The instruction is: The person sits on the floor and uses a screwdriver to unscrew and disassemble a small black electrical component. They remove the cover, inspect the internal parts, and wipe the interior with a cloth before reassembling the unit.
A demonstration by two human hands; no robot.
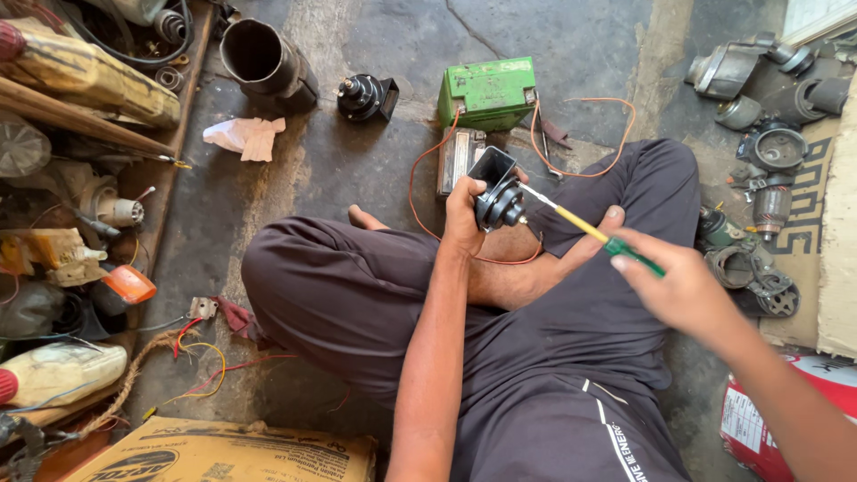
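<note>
Left hand (464,219) grips a black horn (500,203); right hand (674,286) pinches a screwdriver (594,230) whose shaft slants far-left, tip touching the horn.

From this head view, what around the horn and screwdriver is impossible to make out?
- Screwdriver tip: too small to tell where it meets the black horn.
- Horn's far side: hidden by the left hand gripping it.
- Screwdriver handle end: covered by the right hand, which is motion-blurred.
- Part under the green battery: partly hidden by the horn.
- Orange wire ends: too thin to trace.
- Red container: cut off by the bottom edge.
</note>
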